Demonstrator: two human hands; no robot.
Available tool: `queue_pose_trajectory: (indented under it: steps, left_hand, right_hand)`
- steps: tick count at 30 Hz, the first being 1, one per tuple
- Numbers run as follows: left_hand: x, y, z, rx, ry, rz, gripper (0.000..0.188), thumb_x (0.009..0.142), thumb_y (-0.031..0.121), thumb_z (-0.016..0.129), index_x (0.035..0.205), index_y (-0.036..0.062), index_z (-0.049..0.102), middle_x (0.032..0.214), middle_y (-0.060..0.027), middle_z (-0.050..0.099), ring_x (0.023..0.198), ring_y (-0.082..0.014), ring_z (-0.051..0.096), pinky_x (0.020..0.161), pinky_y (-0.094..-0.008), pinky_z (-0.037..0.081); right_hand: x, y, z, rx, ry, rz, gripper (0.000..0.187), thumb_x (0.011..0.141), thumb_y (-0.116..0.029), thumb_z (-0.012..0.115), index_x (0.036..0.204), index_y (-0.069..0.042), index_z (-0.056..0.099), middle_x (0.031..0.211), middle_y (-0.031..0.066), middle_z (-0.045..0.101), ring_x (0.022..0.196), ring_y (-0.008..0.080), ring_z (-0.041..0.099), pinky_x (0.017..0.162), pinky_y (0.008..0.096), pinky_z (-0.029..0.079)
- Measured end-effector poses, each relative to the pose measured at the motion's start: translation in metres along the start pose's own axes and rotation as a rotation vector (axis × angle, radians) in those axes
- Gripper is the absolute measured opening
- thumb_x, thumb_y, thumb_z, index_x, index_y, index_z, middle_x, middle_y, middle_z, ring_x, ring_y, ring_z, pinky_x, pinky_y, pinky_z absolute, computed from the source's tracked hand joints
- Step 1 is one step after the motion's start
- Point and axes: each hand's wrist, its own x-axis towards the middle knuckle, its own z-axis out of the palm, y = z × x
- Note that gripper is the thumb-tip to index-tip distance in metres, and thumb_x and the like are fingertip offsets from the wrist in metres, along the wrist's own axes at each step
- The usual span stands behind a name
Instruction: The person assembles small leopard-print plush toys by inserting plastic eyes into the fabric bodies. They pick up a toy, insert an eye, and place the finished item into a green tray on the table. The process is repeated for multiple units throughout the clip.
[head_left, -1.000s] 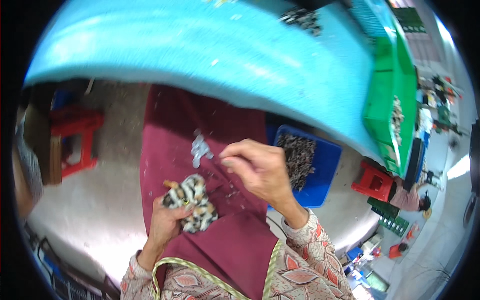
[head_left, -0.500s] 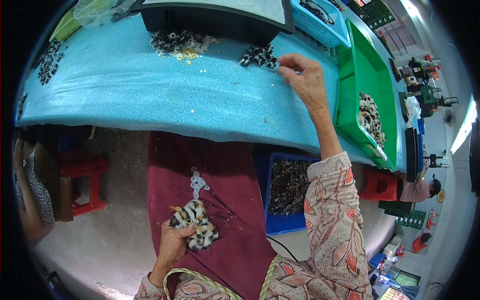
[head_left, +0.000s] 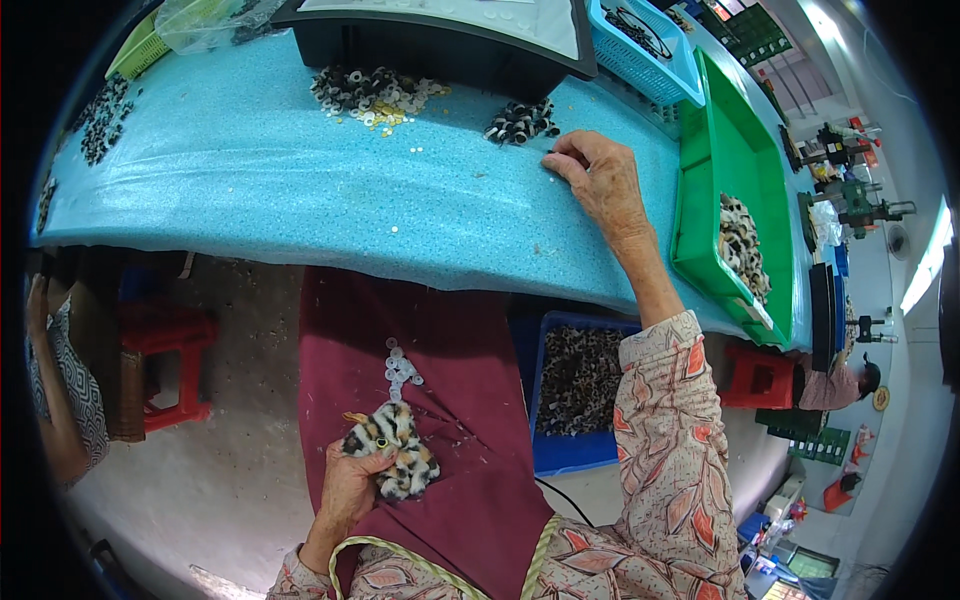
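Over my lap, my left hand (head_left: 347,487) is closed around a small plush animal piece (head_left: 405,462) in black, white and tan fur, with a yellow-rimmed eye showing. Several translucent plastic washers (head_left: 400,373) lie just beyond it on my maroon apron (head_left: 450,320). My right hand (head_left: 607,188) reaches over the blue table, thumb and fingertips pinched together. A tiny dark piece (head_left: 549,153) shows at those fingertips; its kind is too small to make out. Just beyond the fingers lies a little heap of black-and-white round pieces (head_left: 521,123).
A black tray (head_left: 440,50) stands at the table's far side, with loose washers and dark bits (head_left: 375,95) before it. To the right are a blue basket (head_left: 660,70) and a green bin (head_left: 700,210) of furry pieces. A blue crate (head_left: 575,453) sits below the table edge.
My right hand has drawn slightly back from the little heap, its fingertips now pinched on a tiny dark piece. My left hand keeps its hold on the plush piece.
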Motion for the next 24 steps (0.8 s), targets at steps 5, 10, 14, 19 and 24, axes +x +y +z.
queue_pose_trajectory:
  steps: [5, 10, 14, 19, 24]
  left_hand:
    - [0.001, 0.002, 0.007, -0.004, 0.002, -0.007, 0.028, 0.079, -0.010, 0.062, 0.107, -0.0084, 0.060, 0.096, -0.0143, 0.067, 0.085, -0.0219, 0.067, 0.080, -0.0348, 0.056]
    - [-0.003, 0.008, -0.002, 0.032, 0.037, 0.017, 0.043, 0.075, -0.011, 0.059, 0.116, -0.0054, 0.051, 0.106, -0.0122, 0.063, 0.093, -0.0238, 0.065, 0.087, -0.0380, 0.052]
    - [0.009, 0.006, -0.006, 0.044, 0.029, -0.070, 0.034, 0.079, -0.007, 0.062, 0.112, -0.0060, 0.058, 0.100, -0.0139, 0.067, 0.088, -0.0238, 0.067, 0.081, -0.0379, 0.056]
    - [0.006, 0.011, 0.005, -0.014, 0.092, -0.071, 0.031, 0.078, -0.006, 0.065, 0.109, -0.0054, 0.061, 0.094, -0.0105, 0.069, 0.080, -0.0187, 0.068, 0.076, -0.0295, 0.055]
    - [0.003, 0.005, 0.004, 0.090, 0.125, -0.015, 0.029, 0.079, -0.006, 0.066, 0.107, -0.0033, 0.062, 0.096, -0.0097, 0.069, 0.082, -0.0177, 0.068, 0.076, -0.0295, 0.055]
  right_hand:
    - [-0.004, 0.003, -0.010, 0.088, 0.054, -0.101, 0.014, 0.079, -0.013, 0.072, 0.078, -0.002, 0.064, 0.074, 0.0094, 0.066, 0.063, 0.0190, 0.064, 0.058, 0.0293, 0.051]
    - [-0.031, -0.040, -0.014, 0.833, -0.072, 0.218, 0.009, 0.082, -0.004, 0.066, 0.082, 0.002, 0.059, 0.072, 0.0087, 0.063, 0.053, 0.0107, 0.057, 0.046, 0.0217, 0.046]
    - [-0.096, -0.083, -0.014, 1.028, -0.274, 0.400, 0.007, 0.082, 0.001, 0.064, 0.084, 0.002, 0.057, 0.069, 0.0111, 0.062, 0.048, 0.0103, 0.055, 0.042, 0.0202, 0.044]
    - [-0.165, -0.108, 0.031, 1.365, -0.527, 0.736, 0.007, 0.081, 0.004, 0.064, 0.084, 0.003, 0.057, 0.069, 0.0118, 0.063, 0.048, 0.0089, 0.056, 0.041, 0.0188, 0.044]
    - [-0.208, -0.118, 0.063, 1.531, -0.690, 0.852, 0.010, 0.083, 0.002, 0.065, 0.093, 0.004, 0.061, 0.072, 0.0108, 0.064, 0.053, 0.0089, 0.058, 0.045, 0.0199, 0.046]
